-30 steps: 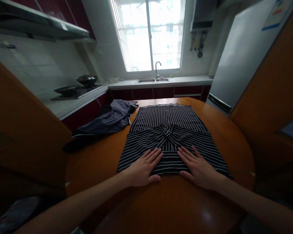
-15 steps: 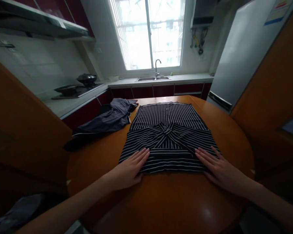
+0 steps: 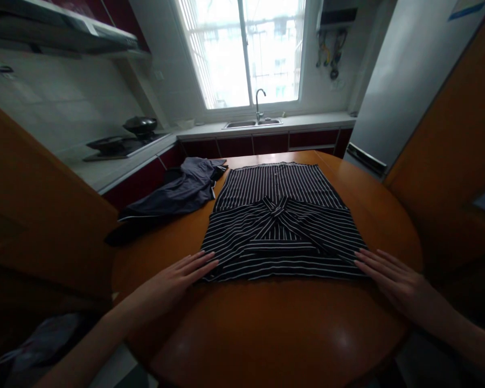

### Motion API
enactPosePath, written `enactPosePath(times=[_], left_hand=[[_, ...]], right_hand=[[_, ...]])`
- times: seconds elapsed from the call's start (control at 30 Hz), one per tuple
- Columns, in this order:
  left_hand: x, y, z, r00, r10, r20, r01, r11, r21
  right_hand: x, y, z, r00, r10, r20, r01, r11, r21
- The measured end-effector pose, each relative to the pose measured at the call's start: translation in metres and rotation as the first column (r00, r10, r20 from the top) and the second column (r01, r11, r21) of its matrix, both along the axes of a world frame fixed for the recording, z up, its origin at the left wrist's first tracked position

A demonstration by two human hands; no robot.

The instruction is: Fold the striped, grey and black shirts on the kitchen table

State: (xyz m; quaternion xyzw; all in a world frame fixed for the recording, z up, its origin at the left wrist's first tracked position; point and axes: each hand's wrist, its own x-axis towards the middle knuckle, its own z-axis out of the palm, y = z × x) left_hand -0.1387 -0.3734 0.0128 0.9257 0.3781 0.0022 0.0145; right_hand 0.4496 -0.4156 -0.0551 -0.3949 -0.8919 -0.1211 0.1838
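Note:
A black-and-white striped garment [image 3: 283,186] lies flat on the round wooden table [image 3: 275,328], with a twisted knot of cloth across its middle. Its stripes run lengthwise at the far part and mostly crosswise at the near part. My left hand [image 3: 181,277] rests at the garment's near left corner, fingers stretched out with the tips on the cloth. At the near right corner my right hand [image 3: 396,280] lies with fingers extended, the tips touching the edge. Neither hand grips the fabric.
A crumpled grey and black garment [image 3: 178,191] lies at the table's left edge. Beyond are a sink [image 3: 250,124] with a faucet [image 3: 258,105], a stove with a pan [image 3: 140,125], and a fridge [image 3: 404,81] at right. A bag-like bundle [image 3: 44,339] sits low at left.
My hands have moved apart along the garment's near edge, the left one leftward and the right one rightward, out to the corners. The near edge lies spread wider and flatter.

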Motion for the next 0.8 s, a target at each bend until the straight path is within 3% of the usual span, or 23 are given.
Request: enactPosePath(times=[0.27, 0.43, 0.7, 0.8], left_hand=[[-0.011, 0.008, -0.012, 0.988, -0.125, 0.089, 0.119, 0.99, 0.073], [-0.018, 0.001, -0.007, 0.979, -0.179, 0.095, 0.172, 0.982, 0.078], [-0.012, -0.005, -0.007, 0.939, -0.337, 0.066, 0.319, 0.927, 0.196], [-0.007, -0.002, -0.007, 0.938, -0.345, 0.014, 0.333, 0.913, 0.235]], right_hand=[[0.01, 0.01, -0.001, 0.995, 0.093, -0.039, -0.093, 0.995, -0.018], [0.011, 0.012, 0.0, 0.992, 0.109, -0.059, -0.108, 0.994, 0.008], [0.015, 0.011, -0.002, 0.993, 0.115, -0.024, -0.115, 0.993, 0.012], [0.016, 0.012, -0.002, 0.992, 0.123, -0.026, -0.122, 0.992, 0.02]])
